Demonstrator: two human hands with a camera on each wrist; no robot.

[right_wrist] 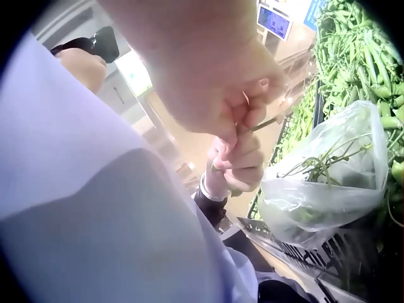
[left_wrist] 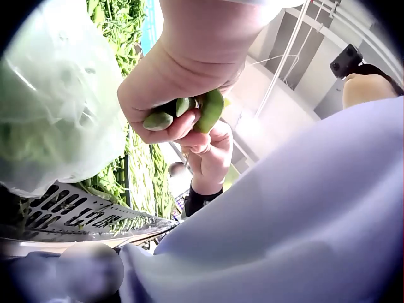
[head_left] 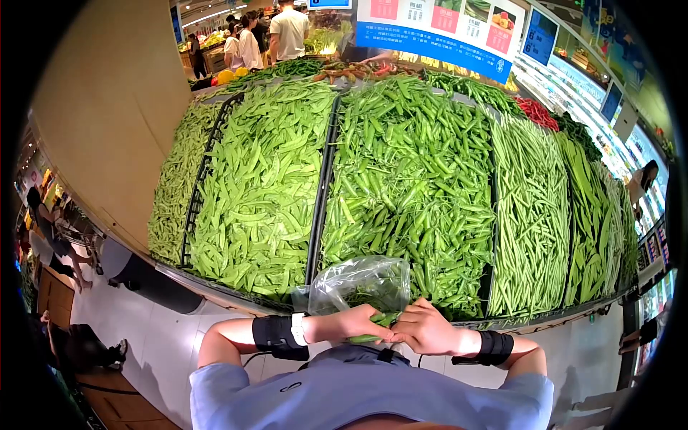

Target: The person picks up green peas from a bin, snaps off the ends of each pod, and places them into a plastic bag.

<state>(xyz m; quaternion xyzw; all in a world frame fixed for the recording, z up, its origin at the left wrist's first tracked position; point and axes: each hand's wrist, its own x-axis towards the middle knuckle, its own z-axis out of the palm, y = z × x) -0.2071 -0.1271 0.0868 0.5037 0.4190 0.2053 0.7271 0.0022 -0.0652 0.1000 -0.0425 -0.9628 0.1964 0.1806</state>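
My left hand (head_left: 352,322) grips several green pea pods (head_left: 368,337); in the left wrist view their ends (left_wrist: 158,121) stick out of the curled fingers of the left hand (left_wrist: 183,82). My right hand (head_left: 428,331) meets it, thumb and fingers pinched together at the pods; in the right wrist view a thin stem (right_wrist: 265,124) shows by the right hand (right_wrist: 243,104). A clear plastic bag (head_left: 326,287) stands open just beyond both hands, at the display's front edge, with green stems (right_wrist: 322,165) inside.
Pea pods (head_left: 416,179) fill the middle bin, flat pods (head_left: 265,172) the bin to the left, and long beans (head_left: 530,215) the one to the right. Black dividers (head_left: 326,186) separate them. A sign (head_left: 437,32) hangs at the back. People (head_left: 289,32) stand far off.
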